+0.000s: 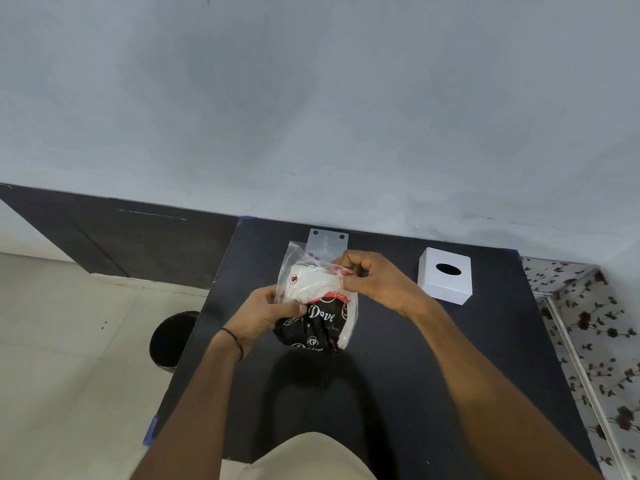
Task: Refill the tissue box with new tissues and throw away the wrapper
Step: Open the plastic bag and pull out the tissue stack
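Observation:
I hold a pack of tissues (317, 299) above the black table (398, 358). Its plastic wrapper is clear at the top and black with white lettering below, with white tissues showing inside. My left hand (266, 313) grips the pack's left side. My right hand (374, 278) pinches the wrapper's top right edge. A white cube tissue box (445, 276) with a dark oval slot on top stands on the table to the right, apart from my hands.
A flat grey plate (327, 241) with holes lies behind the pack by the wall. A black round bin (171, 339) stands on the tiled floor left of the table. A floral-patterned surface (595, 341) lies to the right.

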